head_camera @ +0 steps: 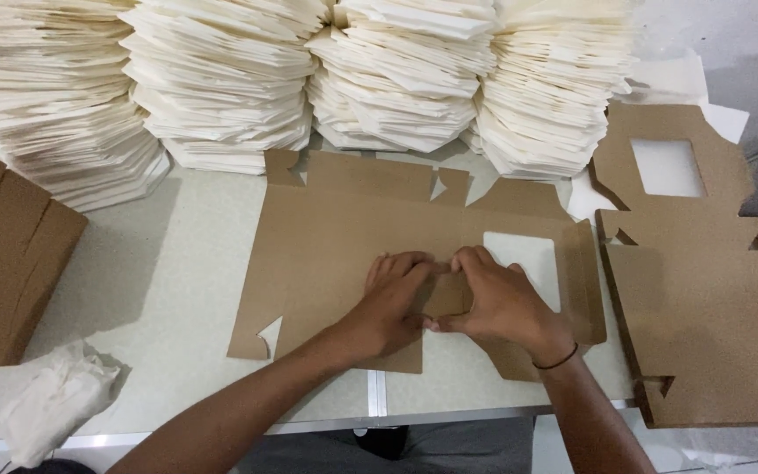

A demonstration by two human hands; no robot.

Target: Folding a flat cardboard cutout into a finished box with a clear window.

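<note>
Okay, far left first: brown cardboard stack (2, 263) at the counter (177, 290) edge, a crumpled white cloth (54, 399) below it near the front lip. Along the back, tall stacks of cream folded blanks (221, 79) run the full width, well apart from my hands.

Centre: the flat brown box blank (335, 254) lies on the counter, long axis left to right, with tabs along its far edge and a cut notch at the lower left corner. My left hand (392, 303) rests palm down on it, fingers (396, 263) together and pressed flat against the card, pointing away from me. My right hand (502, 303) sits just beside it, fingers (471, 259) curled together and pressed on the same spot, tips of both hands touching near the middle. Neither hand grips anything; both press down on a small folded flap (445, 298) between them. The blank is directly under both hands, so neither is nearer than the other. A black band (559, 358) sits on my right wrist.

Just right of my right hand is the blank's rectangular window cutout (528, 263), then its right edge. Farther right, a second windowed blank (695, 263) lies flat, close to the first without clear overlap. Open counter is mostly left of the blank; the front edge is near my forearms.
</note>
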